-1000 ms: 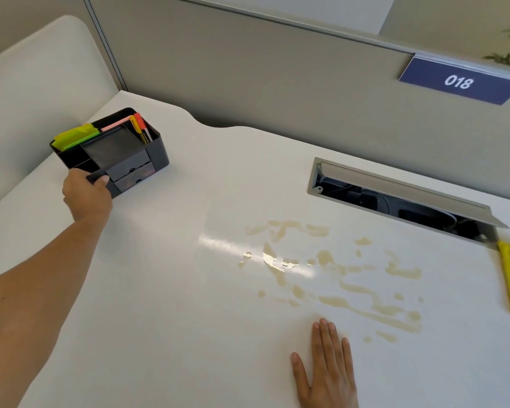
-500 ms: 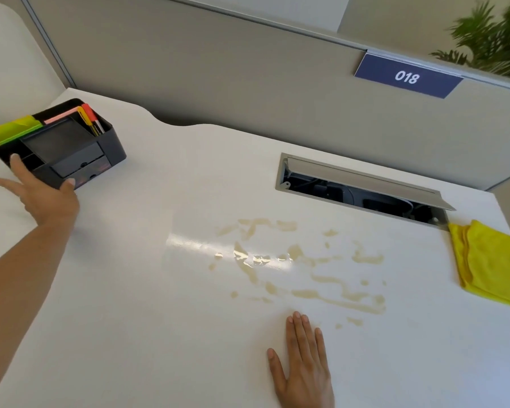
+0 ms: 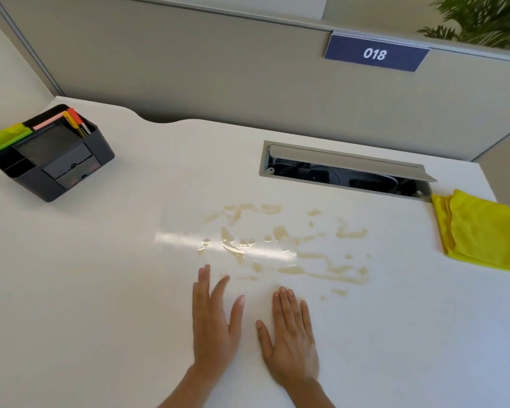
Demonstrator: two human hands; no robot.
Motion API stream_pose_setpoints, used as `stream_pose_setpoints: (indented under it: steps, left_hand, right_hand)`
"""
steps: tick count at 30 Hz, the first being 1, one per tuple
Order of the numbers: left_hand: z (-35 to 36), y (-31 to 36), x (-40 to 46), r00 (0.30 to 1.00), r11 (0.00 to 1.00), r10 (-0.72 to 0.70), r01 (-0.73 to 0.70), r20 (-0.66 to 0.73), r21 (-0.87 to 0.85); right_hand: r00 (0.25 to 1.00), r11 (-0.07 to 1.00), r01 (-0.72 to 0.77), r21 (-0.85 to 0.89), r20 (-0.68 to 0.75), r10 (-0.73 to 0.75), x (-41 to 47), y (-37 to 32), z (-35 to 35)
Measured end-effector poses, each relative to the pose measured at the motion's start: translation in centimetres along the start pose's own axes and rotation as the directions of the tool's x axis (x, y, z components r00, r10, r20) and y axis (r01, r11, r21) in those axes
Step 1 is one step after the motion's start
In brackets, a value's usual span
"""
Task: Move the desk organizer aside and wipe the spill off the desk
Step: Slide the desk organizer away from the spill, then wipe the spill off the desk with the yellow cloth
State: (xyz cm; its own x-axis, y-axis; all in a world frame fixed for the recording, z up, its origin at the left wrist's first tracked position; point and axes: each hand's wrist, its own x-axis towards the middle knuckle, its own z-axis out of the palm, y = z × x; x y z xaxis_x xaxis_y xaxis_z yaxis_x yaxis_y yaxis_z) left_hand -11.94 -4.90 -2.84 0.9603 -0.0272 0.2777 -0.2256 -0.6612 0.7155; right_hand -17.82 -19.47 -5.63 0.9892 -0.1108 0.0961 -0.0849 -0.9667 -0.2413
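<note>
The black desk organizer stands at the far left of the white desk, holding coloured sticky notes and markers. A tan liquid spill spreads in streaks and drops across the desk's middle. A folded yellow cloth lies at the right edge. My left hand and my right hand rest flat side by side on the desk, just in front of the spill, fingers spread and holding nothing. Both are well away from the organizer and the cloth.
An open cable tray with a raised grey lid is sunk into the desk behind the spill. A grey partition wall with a blue sign 018 runs along the back. A plant shows at top right.
My left hand let go of the organizer at the far left and came back to lie flat beside my right hand. The view shifted right, showing the whole yellow cloth.
</note>
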Motion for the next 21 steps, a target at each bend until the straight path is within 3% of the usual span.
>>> stream_pose_setpoints:
  steps: [6, 9, 11, 16, 21]
  left_hand:
    - [1.8, 3.2, -5.2, 0.953, 0.981, 0.189, -0.192, 0.235, -0.010]
    - [2.6, 4.0, -5.4, 0.932, 0.981, 0.190, -0.195, 0.309, -0.015]
    - [3.3, 4.3, -5.4, 0.912, 0.976, 0.209, -0.217, 0.353, -0.017]
    - [4.1, 4.3, -5.3, 0.853, 0.934, 0.267, -0.344, 0.448, 0.099]
    - [4.8, 4.0, -5.5, 0.855, 0.904, 0.265, -0.382, 0.446, 0.195]
  right_hand:
    - [0.997, 0.998, 0.051, -0.031, 0.052, -0.050, -0.2, -0.4, -1.7]
    - [0.997, 0.974, 0.061, 0.220, -0.050, -0.051, -0.5, 0.1, -2.6]
    - [0.989, 0.924, 0.056, 0.380, -0.149, 0.002, -1.1, 1.3, -3.1]
    - [0.906, 0.869, -0.096, 0.486, -0.318, 0.278, -1.7, 7.2, -4.4]
    - [0.812, 0.866, -0.245, 0.436, -0.395, 0.428, 1.7, 18.4, -7.7]
